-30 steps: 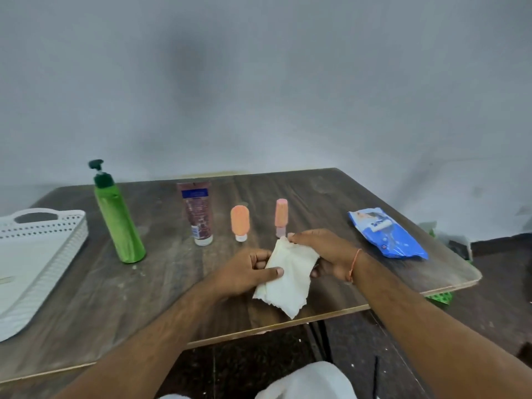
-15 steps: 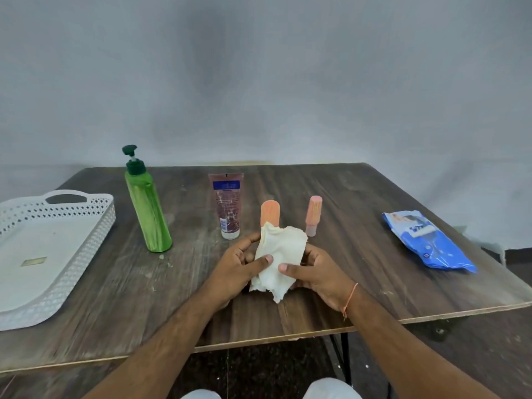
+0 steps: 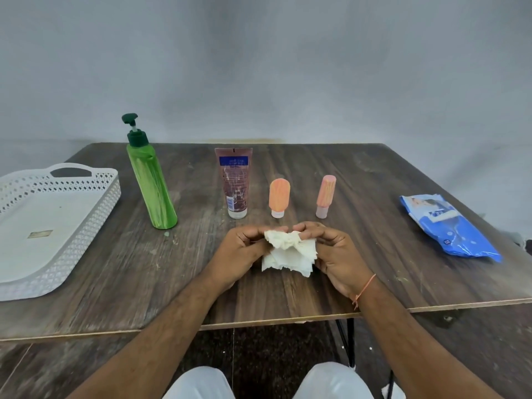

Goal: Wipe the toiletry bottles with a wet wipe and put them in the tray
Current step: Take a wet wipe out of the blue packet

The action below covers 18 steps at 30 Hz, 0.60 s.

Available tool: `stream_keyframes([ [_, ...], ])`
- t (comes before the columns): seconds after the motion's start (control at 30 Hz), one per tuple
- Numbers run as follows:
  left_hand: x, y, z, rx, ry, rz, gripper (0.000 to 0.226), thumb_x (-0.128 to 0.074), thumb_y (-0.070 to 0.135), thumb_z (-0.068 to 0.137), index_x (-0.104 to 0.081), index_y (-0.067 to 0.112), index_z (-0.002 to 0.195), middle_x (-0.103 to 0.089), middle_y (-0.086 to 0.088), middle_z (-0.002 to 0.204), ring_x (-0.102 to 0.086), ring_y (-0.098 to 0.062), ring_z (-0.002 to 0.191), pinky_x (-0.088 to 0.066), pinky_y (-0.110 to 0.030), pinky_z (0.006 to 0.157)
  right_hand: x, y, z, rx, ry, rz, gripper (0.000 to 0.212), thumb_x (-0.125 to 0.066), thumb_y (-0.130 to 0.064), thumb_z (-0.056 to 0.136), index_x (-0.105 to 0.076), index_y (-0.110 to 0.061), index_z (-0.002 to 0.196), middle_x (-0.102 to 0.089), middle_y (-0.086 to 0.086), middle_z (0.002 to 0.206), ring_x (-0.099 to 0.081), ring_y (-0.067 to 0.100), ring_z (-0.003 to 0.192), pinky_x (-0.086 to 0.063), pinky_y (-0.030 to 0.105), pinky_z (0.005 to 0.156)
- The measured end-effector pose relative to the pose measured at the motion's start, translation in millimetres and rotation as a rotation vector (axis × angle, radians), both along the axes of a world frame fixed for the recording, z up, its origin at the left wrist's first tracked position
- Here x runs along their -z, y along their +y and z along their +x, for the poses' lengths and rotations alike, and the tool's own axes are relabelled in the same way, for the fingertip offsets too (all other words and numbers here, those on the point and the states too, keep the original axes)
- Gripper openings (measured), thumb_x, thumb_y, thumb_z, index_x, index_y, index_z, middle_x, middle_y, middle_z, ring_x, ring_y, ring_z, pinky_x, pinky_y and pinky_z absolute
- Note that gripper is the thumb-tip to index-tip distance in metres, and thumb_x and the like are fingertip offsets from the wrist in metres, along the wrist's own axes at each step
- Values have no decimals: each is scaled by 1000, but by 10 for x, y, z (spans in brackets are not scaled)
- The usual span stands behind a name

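Counted: 4 bottles, 1 wipe, 1 tray, 1 wipe pack, 2 hands.

Wipe (image 3: 289, 251) crumpled, held over desk (image 3: 115, 269) just in front of the bottle row. Left hand (image 3: 244, 251) w/ fingers curled round wipe's left side; right hand (image 3: 334, 251) pinching its right side, fingertips bent over top edge. Orange thread on right wrist.

Bottles all upright in a row behind wipe, none touching. From wipe: green pump bottle (image 3: 151, 182) far left & tallest; brown tube (image 3: 234, 182) standing on its cap, behind-left; short orange bottle (image 3: 279, 198) straight behind, near; slim pink bottle (image 3: 325, 197) behind-right, near.

Tray (image 3: 95, 223) white, perforated wall, well left of wipe, overhanging picture's left edge; handle slot at far end; small label on its floor. Nothing else seen in it.

Blue wipe pack (image 3: 449, 228) well right of wipe, lying flat near desk's right edge.

Bare wood between wipe & tray, also between wipe & pack. Near desk edge just below wrists; knees in white under it.
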<state>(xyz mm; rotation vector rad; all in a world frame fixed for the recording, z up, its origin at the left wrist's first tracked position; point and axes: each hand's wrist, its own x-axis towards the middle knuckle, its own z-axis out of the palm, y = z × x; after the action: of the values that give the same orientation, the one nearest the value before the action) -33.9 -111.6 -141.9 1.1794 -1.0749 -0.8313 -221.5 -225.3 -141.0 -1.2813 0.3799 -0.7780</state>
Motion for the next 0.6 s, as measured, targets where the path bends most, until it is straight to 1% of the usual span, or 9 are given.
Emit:
stream_keyframes([
  [0.07, -9, 8, -4, 8, 2, -14, 22, -64, -5, 99, -76, -3, 117, -77, -8, 126, -72, -26, 122, -59, -36, 100, -10, -2, -10, 5, -1, -11, 17, -73, 4, 80, -84, -10, 80, -75, 6, 118, -75, 27, 113, -66, 36, 85],
  [0.13, -10, 10, -5, 4, 0, -14, 19, -63, -7, 98, -78, -2, 109, -77, -9, 126, -72, -26, 122, -59, -38, 100, -10, -7, -19, 24, 19, -32, 30, -68, 13, 89, -83, -10, 78, -74, 7, 119, -75, 28, 115, -66, 37, 85],
  [0.23, -2, 2, 5, 3, 19, -13, 31, -56, -17, 97, -80, 3, 91, -77, -10, 125, -71, -26, 122, -60, -39, 100, -2, -9, -6, 51, 55, -29, 45, -59, 17, 98, -80, -14, 73, -75, 6, 118, -74, 27, 115, -66, 41, 86],
  [0.3, 2, -4, 7, -9, 5, -9, 39, -51, -22, 94, -77, 4, 82, -78, -9, 123, -71, -24, 121, -60, -34, 97, -1, -2, -2, 63, 75, -18, 49, -57, 17, 99, -77, -15, 69, -75, 4, 117, -72, 26, 114, -64, 44, 85],
  [0.37, -1, -11, 2, -34, -6, -1, 38, -49, -24, 93, -74, 1, 79, -79, -7, 120, -73, -23, 118, -59, -27, 87, -9, 3, 2, 66, 82, 3, 52, -54, 18, 100, -73, -17, 66, -74, 4, 115, -70, 25, 112, -63, 42, 80],
  [0.43, -7, -21, -5, -57, 15, 30, 37, -49, -21, 95, -73, 3, 81, -80, -6, 119, -74, -21, 113, -56, -21, 78, -10, -2, 4, 63, 81, 18, 53, -52, 18, 101, -70, -17, 65, -74, 5, 114, -70, 25, 111, -63, 40, 78],
  [0.47, -8, -31, -3, -64, 31, 54, 36, -49, -18, 98, -74, 6, 85, -80, -5, 119, -74, -22, 112, -56, -22, 76, -2, -10, 3, 66, 81, 18, 52, -52, 19, 100, -70, -15, 66, -74, 6, 115, -71, 25, 111, -64, 40, 79],
  [0.53, -27, -47, 8, -72, 80, 119, 32, -45, -8, 102, -70, 13, 103, -79, -3, 119, -76, -24, 107, -58, -30, 76, 22, -26, 1, 83, 90, -10, 50, -52, 20, 99, -69, -14, 67, -73, 9, 118, -71, 26, 113, -64, 42, 82],
  [0.6, -55, -58, 14, -70, 147, 186, 28, -44, 4, 107, -62, 20, 121, -79, -4, 118, -74, -23, 91, -58, -35, 73, 46, -33, 5, 117, 105, -61, 49, -53, 21, 97, -70, -14, 68, -73, 11, 120, -69, 29, 115, -61, 47, 88],
])
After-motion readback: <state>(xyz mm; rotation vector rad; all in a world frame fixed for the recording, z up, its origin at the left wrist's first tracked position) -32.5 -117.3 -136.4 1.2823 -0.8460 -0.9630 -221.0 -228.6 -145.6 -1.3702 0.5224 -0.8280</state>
